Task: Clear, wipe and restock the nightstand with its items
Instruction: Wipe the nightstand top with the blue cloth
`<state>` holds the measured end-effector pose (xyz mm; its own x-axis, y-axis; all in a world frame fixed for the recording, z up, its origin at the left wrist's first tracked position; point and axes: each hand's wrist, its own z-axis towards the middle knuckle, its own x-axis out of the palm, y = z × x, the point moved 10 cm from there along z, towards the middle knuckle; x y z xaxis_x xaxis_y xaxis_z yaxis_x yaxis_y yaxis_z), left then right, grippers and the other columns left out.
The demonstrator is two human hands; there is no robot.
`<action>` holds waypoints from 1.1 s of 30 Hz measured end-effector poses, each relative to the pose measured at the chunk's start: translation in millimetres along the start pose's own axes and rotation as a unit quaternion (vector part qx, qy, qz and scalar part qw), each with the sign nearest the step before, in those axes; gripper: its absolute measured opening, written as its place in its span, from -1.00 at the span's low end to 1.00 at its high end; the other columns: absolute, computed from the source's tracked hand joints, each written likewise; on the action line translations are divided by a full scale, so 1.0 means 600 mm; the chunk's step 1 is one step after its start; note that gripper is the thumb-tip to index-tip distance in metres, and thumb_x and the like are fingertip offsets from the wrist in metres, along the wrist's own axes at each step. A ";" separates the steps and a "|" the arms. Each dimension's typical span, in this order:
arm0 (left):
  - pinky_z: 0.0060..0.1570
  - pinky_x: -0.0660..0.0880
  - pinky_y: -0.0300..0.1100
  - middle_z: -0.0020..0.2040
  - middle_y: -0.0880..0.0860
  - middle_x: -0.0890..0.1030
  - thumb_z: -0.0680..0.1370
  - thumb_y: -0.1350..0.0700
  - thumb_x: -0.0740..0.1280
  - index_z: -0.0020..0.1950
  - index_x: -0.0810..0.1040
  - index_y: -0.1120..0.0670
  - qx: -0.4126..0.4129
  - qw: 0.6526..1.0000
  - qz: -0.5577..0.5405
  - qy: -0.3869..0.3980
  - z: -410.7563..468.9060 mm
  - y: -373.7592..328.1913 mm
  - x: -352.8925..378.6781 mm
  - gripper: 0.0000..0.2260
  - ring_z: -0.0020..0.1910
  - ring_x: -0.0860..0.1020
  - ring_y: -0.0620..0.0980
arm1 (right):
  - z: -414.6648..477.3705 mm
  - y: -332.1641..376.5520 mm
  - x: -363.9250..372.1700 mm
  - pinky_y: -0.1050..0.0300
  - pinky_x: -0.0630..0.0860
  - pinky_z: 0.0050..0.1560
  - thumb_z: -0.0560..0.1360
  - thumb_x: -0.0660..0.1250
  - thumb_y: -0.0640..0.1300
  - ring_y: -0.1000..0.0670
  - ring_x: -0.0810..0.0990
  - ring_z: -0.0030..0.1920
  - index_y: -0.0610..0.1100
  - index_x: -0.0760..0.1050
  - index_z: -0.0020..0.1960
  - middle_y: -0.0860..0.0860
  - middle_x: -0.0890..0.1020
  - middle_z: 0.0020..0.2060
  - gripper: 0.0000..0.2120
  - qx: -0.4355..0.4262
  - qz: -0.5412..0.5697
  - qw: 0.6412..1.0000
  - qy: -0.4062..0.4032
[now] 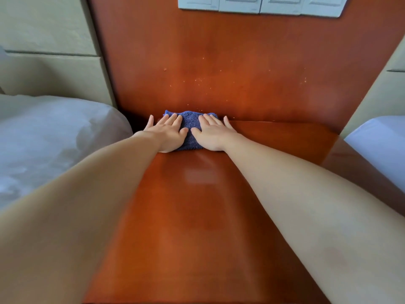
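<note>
A folded blue cloth [190, 122] lies at the far edge of the glossy red-brown nightstand top [197, 216], against the wooden back panel. My left hand [167, 131] presses flat on the cloth's left part, fingers straight and spread. Beside it, my right hand [211, 132] presses flat on the right part in the same way. The thumbs nearly meet over the middle of the cloth. Nothing else stands on the nightstand top.
A wooden back panel [241, 73] with small pale specks rises behind the nightstand. A row of white wall switches [260, 5] sits at its top. White bedding [54, 139] lies on the left, another white bed edge [381, 145] on the right.
</note>
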<state>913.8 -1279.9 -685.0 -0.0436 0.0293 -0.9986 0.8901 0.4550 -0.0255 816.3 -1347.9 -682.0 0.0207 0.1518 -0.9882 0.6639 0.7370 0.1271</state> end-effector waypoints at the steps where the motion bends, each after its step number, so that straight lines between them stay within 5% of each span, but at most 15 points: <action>1: 0.50 -0.24 0.15 0.62 -0.02 -0.09 0.67 -0.12 -0.16 0.61 -0.11 0.05 -0.001 1.000 0.001 -0.001 0.002 -0.005 -0.001 -0.46 0.58 -0.15 -0.02 | 0.002 -0.005 -0.001 -0.11 -0.29 0.53 0.65 -0.18 0.15 0.02 -0.18 0.57 -0.11 -0.16 0.60 0.00 -0.11 0.59 -0.39 -0.002 0.001 1.000 -0.004; 7: 0.50 -0.24 0.16 0.62 -0.02 -0.08 0.67 -0.11 -0.16 0.61 -0.11 0.05 0.014 1.000 0.004 0.000 0.022 -0.069 0.000 -0.47 0.58 -0.14 -0.01 | -0.007 -0.072 -0.011 -0.15 -0.28 0.52 0.64 -0.17 0.16 0.03 -0.16 0.57 -0.09 -0.12 0.60 0.02 -0.06 0.59 -0.39 0.013 0.009 1.000 -0.011; 20: 0.51 -0.26 0.11 0.62 -0.03 -0.06 0.66 -0.13 -0.17 0.61 -0.09 0.04 0.129 0.991 -0.036 0.001 0.096 -0.402 0.007 -0.45 0.59 -0.13 -0.01 | -0.092 -0.401 -0.041 -0.18 -0.28 0.52 0.63 -0.18 0.17 0.08 -0.17 0.57 -0.03 -0.13 0.60 0.07 -0.08 0.59 -0.40 0.146 0.000 0.989 -0.013; 33: 0.52 -0.26 0.10 0.62 -0.03 -0.07 0.67 -0.12 -0.17 0.62 -0.10 0.03 0.147 0.988 -0.033 0.007 0.098 -0.440 0.006 -0.47 0.59 -0.13 -0.01 | -0.114 -0.429 -0.042 -0.20 -0.29 0.51 0.64 -0.20 0.14 0.04 -0.18 0.57 -0.05 -0.15 0.60 0.05 -0.11 0.59 -0.42 0.177 -0.004 0.984 -0.020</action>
<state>705.0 -1452.3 -684.7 -0.1101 0.0223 -0.9937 0.9786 0.1771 -0.1045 594.1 -1496.3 -683.9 0.0391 0.1158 -0.9925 0.8825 0.4618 0.0886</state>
